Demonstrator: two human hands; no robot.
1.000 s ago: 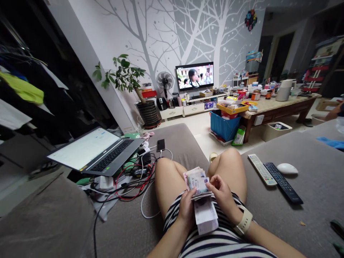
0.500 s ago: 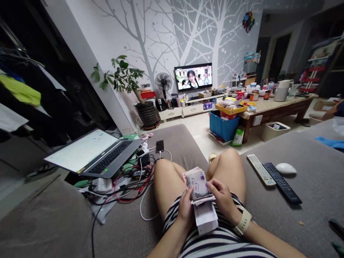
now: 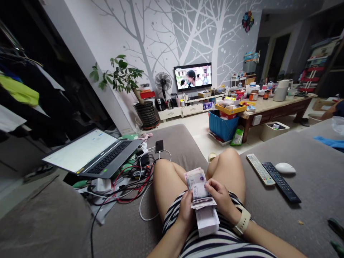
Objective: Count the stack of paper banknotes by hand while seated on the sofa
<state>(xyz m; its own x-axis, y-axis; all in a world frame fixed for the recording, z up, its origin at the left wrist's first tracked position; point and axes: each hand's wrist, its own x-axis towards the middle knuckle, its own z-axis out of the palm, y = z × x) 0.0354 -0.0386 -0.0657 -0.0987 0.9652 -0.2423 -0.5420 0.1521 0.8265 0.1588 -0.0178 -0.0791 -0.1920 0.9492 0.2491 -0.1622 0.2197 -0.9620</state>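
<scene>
Evidently the work in hand, leafing through a stack of banknotes (image 3: 198,188), is partway along. The stack stands over the lap, between the thighs, above the grey sofa (image 3: 309,229) and not resting on it. The left hand (image 3: 186,208) is clamped on the stack's left edge, thumb on the front face, the other fingers mostly hidden. The right hand (image 3: 222,197) pinches the front note near its right edge between thumb and forefinger.

Below the grip, a bundle of note edges juts toward the body, and under it a pale flap of paper (image 3: 207,220) hangs down over the striped shorts (image 3: 215,247). Those lower pieces are probably the part already gone through; the notes fanned at the top, a pinkish one showing behind, look like the part left. How many lie in either part cannot be told.

Nothing else is in the hands. On the sofa, right of the thigh, a white remote control (image 3: 260,169), a black remote control (image 3: 281,182) and a white computer mouse (image 3: 285,168) lie untouched; a smartphone (image 3: 159,146) lies toward the far end of the left section.
</scene>
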